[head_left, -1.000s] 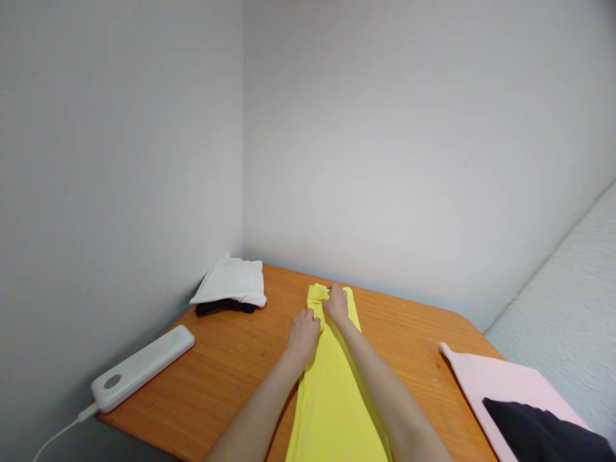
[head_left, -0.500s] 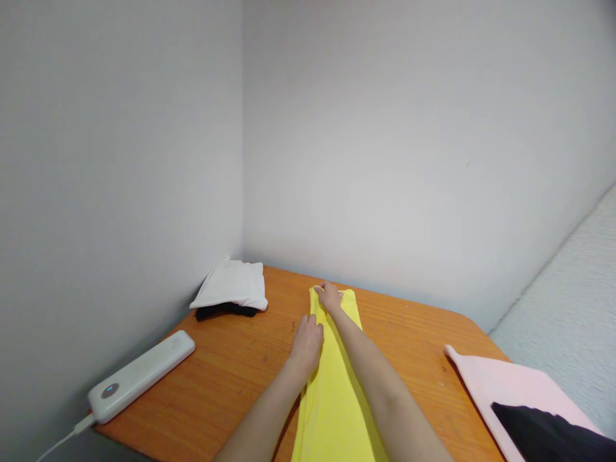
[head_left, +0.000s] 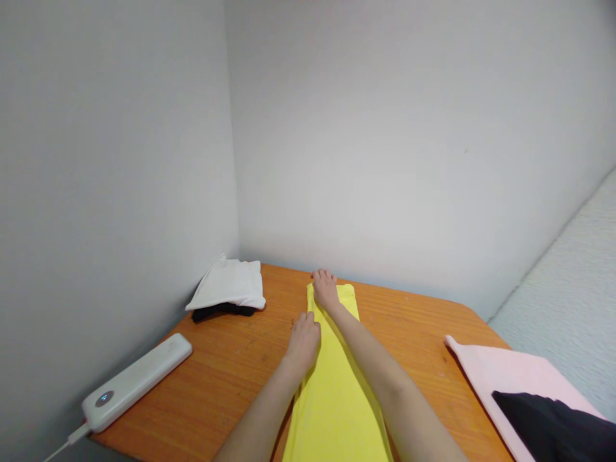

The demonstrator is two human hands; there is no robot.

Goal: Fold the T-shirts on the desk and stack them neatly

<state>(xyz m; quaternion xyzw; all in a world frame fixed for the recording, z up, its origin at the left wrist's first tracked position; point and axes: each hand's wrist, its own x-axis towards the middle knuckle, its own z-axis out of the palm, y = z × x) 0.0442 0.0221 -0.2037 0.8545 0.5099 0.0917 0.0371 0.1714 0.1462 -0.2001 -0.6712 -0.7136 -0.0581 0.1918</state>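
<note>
A yellow garment (head_left: pixel 342 385), folded into a long strip, lies lengthwise on the wooden table from the near edge towards the wall. At its left edge, partway along, my left hand (head_left: pixel 304 340) rests with curled fingers closed on the fabric; the fingertips are partly hidden. My right hand (head_left: pixel 326 289) reaches across to the far left corner of the garment. Its fingers are stretched out and lie flat over the far edge, the palm down on the fabric.
A folded white cloth (head_left: pixel 228 285) lies on a black one (head_left: pixel 224 311) at the back left. A white device (head_left: pixel 139 382) with a cable sits along the left edge. Pink cloth (head_left: pixel 514 369) and black cloth (head_left: pixel 553 423) lie at right. Walls border the table (head_left: pixel 231 366).
My right hand has gone from pinching the far end of the yellow garment to lying with fingers extended over its far left corner. My left hand stays at the left edge.
</note>
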